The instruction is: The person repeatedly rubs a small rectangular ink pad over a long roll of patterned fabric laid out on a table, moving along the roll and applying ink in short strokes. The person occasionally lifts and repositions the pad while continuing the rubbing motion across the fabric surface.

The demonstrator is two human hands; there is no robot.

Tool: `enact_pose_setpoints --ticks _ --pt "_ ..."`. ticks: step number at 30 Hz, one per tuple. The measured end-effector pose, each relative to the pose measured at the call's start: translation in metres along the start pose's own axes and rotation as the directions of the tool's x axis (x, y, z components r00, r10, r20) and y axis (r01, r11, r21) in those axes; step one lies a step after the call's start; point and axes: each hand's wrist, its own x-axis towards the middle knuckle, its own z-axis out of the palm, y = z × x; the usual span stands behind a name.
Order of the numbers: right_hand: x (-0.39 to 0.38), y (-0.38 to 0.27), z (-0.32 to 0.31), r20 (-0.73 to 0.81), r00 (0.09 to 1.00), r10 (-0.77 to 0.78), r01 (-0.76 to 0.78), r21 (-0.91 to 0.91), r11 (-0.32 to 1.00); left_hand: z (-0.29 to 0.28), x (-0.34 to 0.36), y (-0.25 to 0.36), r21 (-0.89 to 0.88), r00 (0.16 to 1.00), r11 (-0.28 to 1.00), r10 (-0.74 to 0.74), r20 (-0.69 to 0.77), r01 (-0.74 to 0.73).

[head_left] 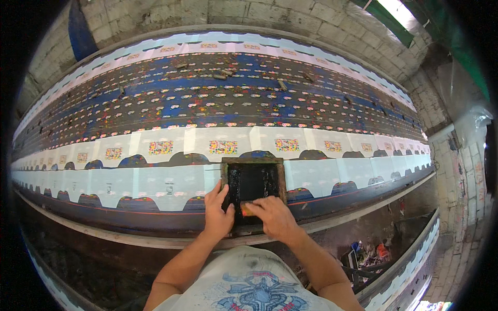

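Observation:
A wooden-edged printing screen (280, 181) lies on the near row of pale cut pieces, with dark ink streaked over its mesh. My left hand (218, 211) is closed around the lower left side of the screen, fingers along the bar and thumb toward the inside. My right hand (274, 216) grips a small squeegee (248, 209) with orange-red smears at the bottom of the mesh. The squeegee's lower part is hidden under my fingers. Left of the screen, a pale blue piece (150, 184) carries a small dark print.
Beyond is a row of white pieces (194, 139) with multicoloured prints. The long table (155, 111) is stained and holds several small dark cylindrical objects (282, 84). A wooden rail (332, 224) runs along its near edge. Another table (415, 259) stands at lower right; a block wall (249, 15) lies behind.

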Motion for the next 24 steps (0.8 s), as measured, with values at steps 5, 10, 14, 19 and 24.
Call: enact_pose_setpoints --ticks 5,10,14,19,24 --pt "-0.026 -0.023 -0.004 0.019 0.997 0.072 -0.072 0.037 0.997 0.004 -0.006 0.007 -0.094 0.997 0.994 -0.065 -0.031 0.062" --pt "-0.048 0.0 0.005 -0.304 0.929 0.209 -0.182 0.116 0.976 0.007 -0.003 0.018 -0.12 0.994 0.992 -0.049 -0.093 0.037" --pt "-0.076 0.031 0.006 -0.39 0.843 0.371 -0.218 0.382 0.898 0.026 0.0 0.038 -0.146 0.995 0.989 -0.017 -0.094 0.003" --pt "-0.118 0.077 -0.026 -0.399 0.851 0.342 -0.202 0.354 0.913 0.084 0.004 0.075 -0.149 0.994 0.987 0.045 -0.098 -0.059" --pt "-0.172 0.139 -0.06 -0.415 0.843 0.342 -0.194 0.359 0.913 0.17 0.004 0.108 -0.178 0.994 0.982 0.036 -0.108 -0.055"
